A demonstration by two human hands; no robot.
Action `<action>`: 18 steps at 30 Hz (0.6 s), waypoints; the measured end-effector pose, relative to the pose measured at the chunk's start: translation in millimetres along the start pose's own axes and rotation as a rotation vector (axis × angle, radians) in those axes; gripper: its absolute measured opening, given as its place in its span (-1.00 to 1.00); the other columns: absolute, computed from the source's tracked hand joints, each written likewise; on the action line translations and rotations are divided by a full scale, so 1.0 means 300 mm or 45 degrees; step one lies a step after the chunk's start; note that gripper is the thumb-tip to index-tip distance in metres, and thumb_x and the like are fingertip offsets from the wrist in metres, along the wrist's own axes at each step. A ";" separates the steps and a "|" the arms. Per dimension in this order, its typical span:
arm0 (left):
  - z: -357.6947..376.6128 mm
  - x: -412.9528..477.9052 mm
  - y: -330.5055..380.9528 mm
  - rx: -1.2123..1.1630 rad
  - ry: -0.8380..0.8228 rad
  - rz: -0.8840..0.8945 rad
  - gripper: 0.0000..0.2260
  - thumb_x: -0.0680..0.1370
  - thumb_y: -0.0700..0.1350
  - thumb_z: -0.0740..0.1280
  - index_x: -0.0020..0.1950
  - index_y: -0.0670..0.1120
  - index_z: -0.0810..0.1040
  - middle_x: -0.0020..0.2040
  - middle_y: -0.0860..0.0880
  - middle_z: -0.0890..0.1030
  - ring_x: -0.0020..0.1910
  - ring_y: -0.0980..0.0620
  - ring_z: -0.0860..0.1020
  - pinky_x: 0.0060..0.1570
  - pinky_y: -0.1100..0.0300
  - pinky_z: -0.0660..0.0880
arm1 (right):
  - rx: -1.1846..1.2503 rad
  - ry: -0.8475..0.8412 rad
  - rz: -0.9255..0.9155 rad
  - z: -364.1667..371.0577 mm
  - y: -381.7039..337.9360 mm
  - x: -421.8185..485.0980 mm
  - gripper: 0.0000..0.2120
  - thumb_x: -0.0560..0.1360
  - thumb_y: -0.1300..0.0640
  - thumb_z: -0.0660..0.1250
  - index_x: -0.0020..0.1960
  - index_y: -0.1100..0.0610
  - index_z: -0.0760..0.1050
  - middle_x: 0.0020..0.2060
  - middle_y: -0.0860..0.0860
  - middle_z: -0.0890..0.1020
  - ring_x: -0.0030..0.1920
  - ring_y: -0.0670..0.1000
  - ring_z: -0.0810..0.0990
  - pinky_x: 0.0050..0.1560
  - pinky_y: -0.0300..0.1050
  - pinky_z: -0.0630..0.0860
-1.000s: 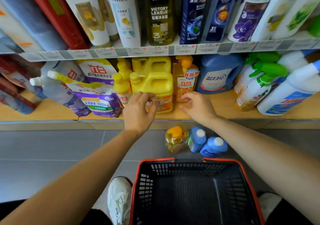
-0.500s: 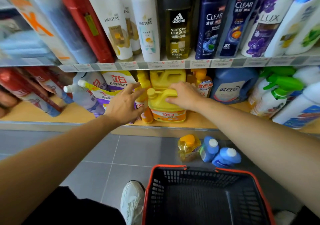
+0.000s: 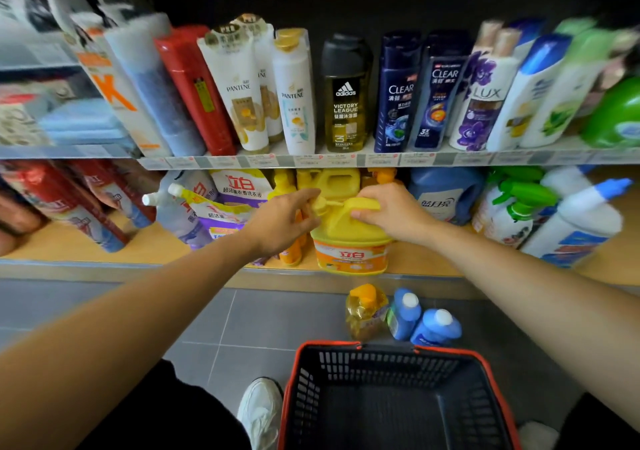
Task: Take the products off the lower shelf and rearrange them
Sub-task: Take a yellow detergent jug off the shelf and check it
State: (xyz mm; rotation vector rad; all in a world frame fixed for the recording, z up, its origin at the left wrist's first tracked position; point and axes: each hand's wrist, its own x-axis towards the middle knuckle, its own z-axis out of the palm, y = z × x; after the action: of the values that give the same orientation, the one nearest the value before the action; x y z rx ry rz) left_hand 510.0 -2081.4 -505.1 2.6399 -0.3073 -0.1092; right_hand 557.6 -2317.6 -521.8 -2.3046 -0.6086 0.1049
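Both hands are on the yellow jug [image 3: 349, 238] at the front edge of the lower shelf [image 3: 86, 242]. The right hand [image 3: 391, 212] is closed over the jug's handle from above, fingers wrapped around it. The left hand [image 3: 282, 223] reaches in from the left with its fingers loosely spread, fingertips at the jug's cap; whether they grip the cap cannot be told. The jug stands upright, its orange label facing out, with a second yellow jug [image 3: 334, 181] behind it and a small orange bottle [image 3: 291, 252] just beside it on the left, partly hidden by the left hand. Further left lie refill pouches [image 3: 221, 204], tilted against each other. To the right stand a blue jug [image 3: 445, 195] and green-capped spray bottles [image 3: 512, 214]. On the floor [image 3: 138, 311] below the shelf sit a yellow bottle [image 3: 365, 311] and two blue bottles [image 3: 420, 321], touching one another, just beyond a red-rimmed basket [image 3: 391, 397]. A white shoe [image 3: 259, 411] shows beside the basket
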 end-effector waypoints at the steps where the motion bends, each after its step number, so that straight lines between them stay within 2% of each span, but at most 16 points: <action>1: -0.006 0.000 0.036 -0.126 0.014 0.016 -0.55 0.64 0.00 0.33 0.53 0.02 0.37 0.27 -0.02 0.56 0.29 -0.07 0.53 0.27 -0.06 0.52 | 0.022 0.033 -0.009 -0.028 -0.004 -0.023 -0.81 0.51 0.03 0.46 -0.06 0.17 0.64 -0.17 0.02 0.65 -0.11 -0.01 0.58 -0.22 -0.30 0.39; 3: -0.020 -0.004 0.101 -0.313 0.067 0.085 -0.61 0.64 -0.07 0.34 0.48 0.03 0.44 0.22 0.02 0.55 0.23 0.00 0.54 0.25 -0.02 0.55 | 0.090 0.100 -0.002 -0.086 -0.015 -0.073 -0.88 0.48 0.02 0.49 -0.09 0.06 0.63 -0.22 -0.11 0.62 -0.18 -0.16 0.56 -0.24 -0.37 0.37; 4: -0.026 -0.007 0.129 -0.389 0.086 0.123 -0.62 0.64 -0.10 0.35 0.47 0.01 0.46 0.24 0.03 0.56 0.24 0.03 0.54 0.25 -0.01 0.55 | 0.134 0.116 0.003 -0.115 -0.018 -0.098 -0.90 0.48 0.02 0.49 -0.08 0.02 0.64 -0.21 -0.12 0.63 -0.17 -0.18 0.56 -0.21 -0.30 0.42; 6: -0.032 -0.011 0.183 -0.517 0.108 0.177 -0.63 0.63 -0.13 0.36 0.44 -0.01 0.50 0.28 0.02 0.58 0.28 0.05 0.53 0.29 -0.04 0.54 | 0.212 0.131 0.026 -0.170 -0.019 -0.143 -0.90 0.47 0.03 0.50 -0.06 0.04 0.66 -0.17 -0.05 0.68 -0.12 -0.09 0.61 -0.10 -0.06 0.51; 9: -0.027 -0.019 0.249 -0.777 0.058 0.227 -0.66 0.61 -0.14 0.38 0.39 -0.04 0.53 0.27 -0.04 0.60 0.31 0.00 0.54 0.32 -0.09 0.52 | 0.418 0.119 0.060 -0.237 -0.022 -0.218 -0.86 0.47 0.06 0.51 -0.05 0.12 0.68 -0.14 0.08 0.71 -0.06 0.00 0.65 0.01 0.08 0.57; 11: -0.024 -0.028 0.273 -0.948 -0.074 0.263 -0.67 0.60 -0.08 0.39 0.37 -0.02 0.54 0.26 -0.08 0.62 0.31 -0.05 0.56 0.30 -0.07 0.54 | 0.561 0.085 0.057 -0.264 -0.022 -0.264 -0.83 0.43 0.05 0.52 -0.06 0.13 0.69 -0.14 0.10 0.72 -0.08 -0.02 0.65 0.02 0.09 0.58; 13: -0.019 -0.042 0.276 -1.067 -0.248 0.301 -0.65 0.59 -0.06 0.38 0.39 0.00 0.53 0.26 -0.06 0.63 0.31 -0.06 0.57 0.24 0.03 0.55 | 0.680 0.021 0.057 -0.281 -0.011 -0.301 -0.82 0.37 0.02 0.51 -0.09 0.09 0.71 -0.15 0.03 0.73 -0.08 -0.06 0.67 -0.02 -0.01 0.59; 15: -0.015 -0.056 0.276 -1.176 -0.448 0.328 -0.61 0.58 -0.04 0.39 0.42 0.02 0.52 0.25 -0.05 0.64 0.31 -0.04 0.56 0.23 0.10 0.52 | 0.799 -0.072 0.051 -0.291 0.001 -0.325 -0.82 0.36 0.08 0.51 -0.06 0.10 0.71 -0.15 0.01 0.74 -0.08 -0.06 0.69 -0.08 -0.15 0.59; 18: -0.013 -0.070 0.290 -1.290 -0.689 0.393 -0.53 0.56 0.04 0.42 0.46 0.01 0.48 0.23 -0.02 0.63 0.31 -0.03 0.54 0.25 0.11 0.49 | 0.956 -0.190 0.025 -0.295 0.010 -0.343 -0.84 0.38 0.20 0.47 -0.05 0.17 0.69 -0.16 0.03 0.73 -0.10 -0.03 0.70 -0.11 -0.21 0.59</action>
State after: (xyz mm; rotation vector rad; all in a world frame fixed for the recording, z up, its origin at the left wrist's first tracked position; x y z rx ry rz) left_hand 472.8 -2149.6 -460.4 1.5043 -0.6279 -0.6804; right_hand 489.6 -2423.2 -470.1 -1.5813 -0.5068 0.4395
